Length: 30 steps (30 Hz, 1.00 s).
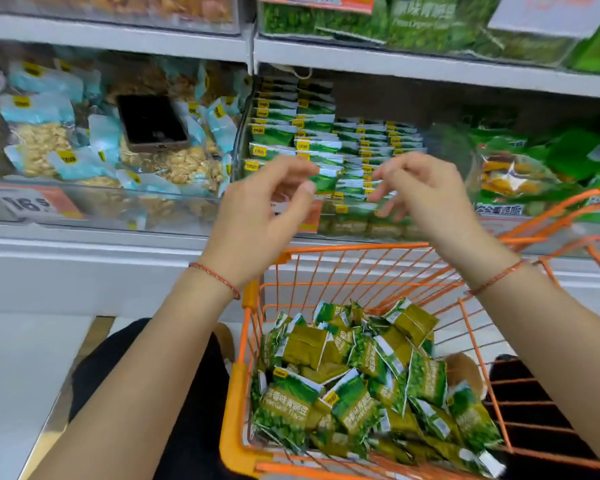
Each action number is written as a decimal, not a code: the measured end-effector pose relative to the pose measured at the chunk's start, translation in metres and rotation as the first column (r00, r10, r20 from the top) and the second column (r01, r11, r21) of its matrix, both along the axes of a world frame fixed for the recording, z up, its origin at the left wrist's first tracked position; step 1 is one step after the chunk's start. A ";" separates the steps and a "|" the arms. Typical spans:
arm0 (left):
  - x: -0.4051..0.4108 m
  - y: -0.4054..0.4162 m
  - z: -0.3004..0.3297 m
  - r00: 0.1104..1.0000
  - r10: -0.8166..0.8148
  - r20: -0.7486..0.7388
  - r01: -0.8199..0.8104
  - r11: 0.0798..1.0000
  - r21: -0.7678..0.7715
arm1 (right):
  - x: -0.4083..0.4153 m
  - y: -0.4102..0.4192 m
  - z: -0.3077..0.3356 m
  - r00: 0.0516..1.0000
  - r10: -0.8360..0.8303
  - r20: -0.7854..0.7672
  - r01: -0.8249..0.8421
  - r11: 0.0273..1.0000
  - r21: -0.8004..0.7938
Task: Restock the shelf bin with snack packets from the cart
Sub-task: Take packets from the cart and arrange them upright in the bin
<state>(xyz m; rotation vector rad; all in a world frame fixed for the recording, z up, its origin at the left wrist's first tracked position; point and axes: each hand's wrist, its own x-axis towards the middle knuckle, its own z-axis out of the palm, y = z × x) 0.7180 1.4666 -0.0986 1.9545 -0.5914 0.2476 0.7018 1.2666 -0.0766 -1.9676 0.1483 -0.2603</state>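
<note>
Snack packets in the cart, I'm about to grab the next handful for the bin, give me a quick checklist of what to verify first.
1. Left hand free: ok, fingers loosely curled, holding nothing.
2. Right hand free: ok, fingers relaxed, nothing gripped, though it is motion-blurred.
3. Stock left in the cart: ok, a loose pile of green snack packets lies in it.
4. Room in the shelf bin: ok, the right-hand rows sit lower than the tall stacks on the left.
5. Rows in the bin tidy: ok at the left and back; cannot tell at the front, the hands hide it.
6. Same product in cart and bin: cannot tell, both are green and white but the print is too blurred.
</note>
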 end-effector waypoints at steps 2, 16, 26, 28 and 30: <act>-0.024 -0.012 0.011 0.980 -0.172 -0.096 0.189 0.958 0.215 | -0.027 -0.004 -0.009 0.970 0.157 -0.186 -0.183 0.974 -0.133; -0.069 -0.069 -0.102 0.809 0.025 -0.587 0.587 -0.050 0.808 | -0.107 0.015 -0.119 0.438 0.161 -0.884 -0.849 0.398 -0.348; -0.062 -0.063 -0.108 0.819 -0.020 -0.573 0.570 0.133 0.811 | -0.116 0.029 -0.121 0.393 0.178 -0.902 -0.882 0.352 -0.315; -0.061 -0.062 -0.106 0.856 -0.053 -0.515 0.517 0.136 0.845 | -0.115 0.028 -0.121 0.397 0.179 -0.900 -0.876 0.366 -0.314; -0.060 -0.061 -0.106 0.871 -0.068 -0.486 0.490 0.152 0.858 | -0.113 0.026 -0.115 0.394 0.193 -0.899 -0.869 0.396 -0.296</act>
